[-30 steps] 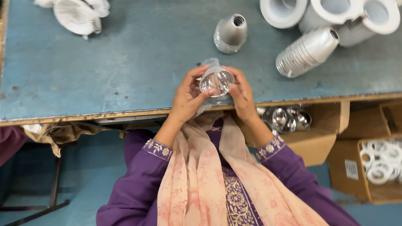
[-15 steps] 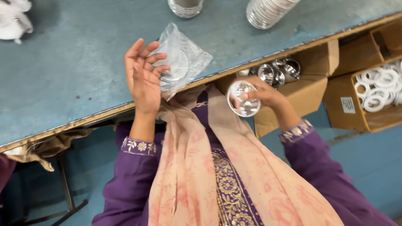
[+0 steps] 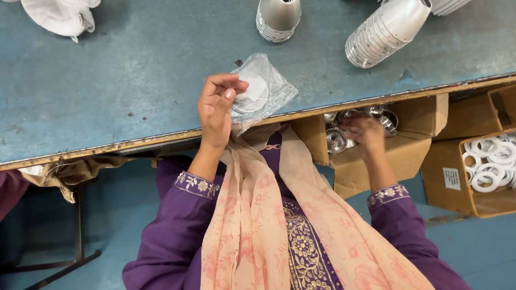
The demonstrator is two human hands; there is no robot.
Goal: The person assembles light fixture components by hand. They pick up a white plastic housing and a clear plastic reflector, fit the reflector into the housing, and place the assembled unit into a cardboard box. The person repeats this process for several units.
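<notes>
Reaching into a carton of shiny metal parts

Right hand (image 3: 365, 130) sits inside the open cardboard box (image 3: 368, 160) of chrome reflector cups (image 3: 336, 139); whether it grips one cannot be told. Left hand (image 3: 217, 108) pinches a clear plastic bag (image 3: 262, 88) holding a white disc at the table edge (image 3: 84, 149). Another carton (image 3: 455, 193) holds white rings (image 3: 499, 158). Half a second ago, the right hand held a cup above the box.

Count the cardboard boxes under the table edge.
2. One open cardboard box of shiny metal parts sits below the table edge, with the right hand reaching into it. A second box of white rings stands to its right. More may be hidden.
</notes>
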